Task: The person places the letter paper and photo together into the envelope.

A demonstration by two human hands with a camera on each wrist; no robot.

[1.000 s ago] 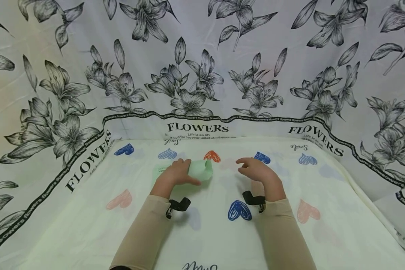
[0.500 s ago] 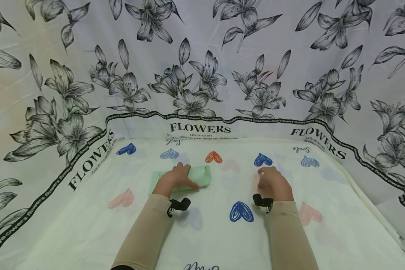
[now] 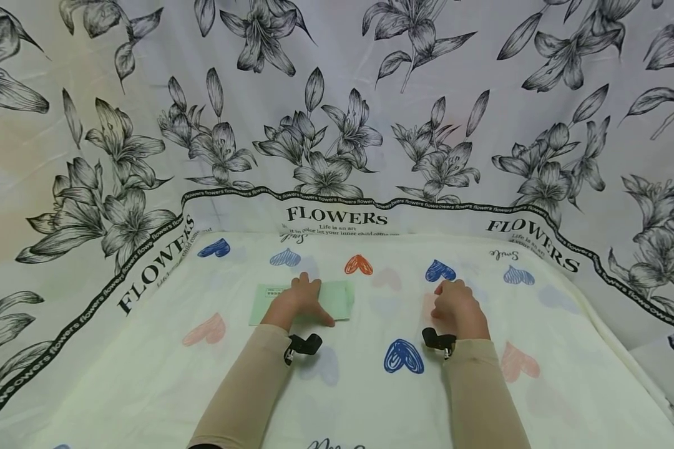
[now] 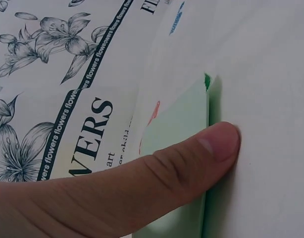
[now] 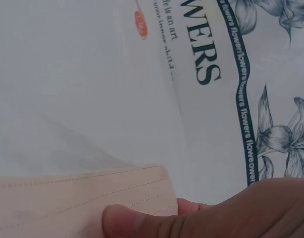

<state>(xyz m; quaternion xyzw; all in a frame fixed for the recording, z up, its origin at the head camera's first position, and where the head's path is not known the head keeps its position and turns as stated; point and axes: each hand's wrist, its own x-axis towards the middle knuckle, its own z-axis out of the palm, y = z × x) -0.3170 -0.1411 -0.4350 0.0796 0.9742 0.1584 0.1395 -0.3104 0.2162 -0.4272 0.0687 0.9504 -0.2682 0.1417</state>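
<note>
Green paper [image 3: 337,299] flat on cloth [image 3: 359,399] under left hand [image 3: 300,302], thumb extended across near edge. Pinched in right hand [image 3: 462,308], to its right: pink sheet [image 5: 53,208] (lines printed).

Toward the far edge of your tabletop [image 3: 359,405], the flat green piece [image 3: 337,300] looks like smooth, matt paper, and the pale pink sheet [image 5: 58,203] like thin, matt, line-printed paper. The whitish cover [image 3: 354,362] beneath looks like soft, matt cloth. Past the far edge, the flowered curtain [image 3: 337,56] looks like lightly rippled fabric. Your beige sleeves [image 3: 241,386] look like matt cloth, your wrist mounts [image 3: 305,344] like black plastic.
</note>
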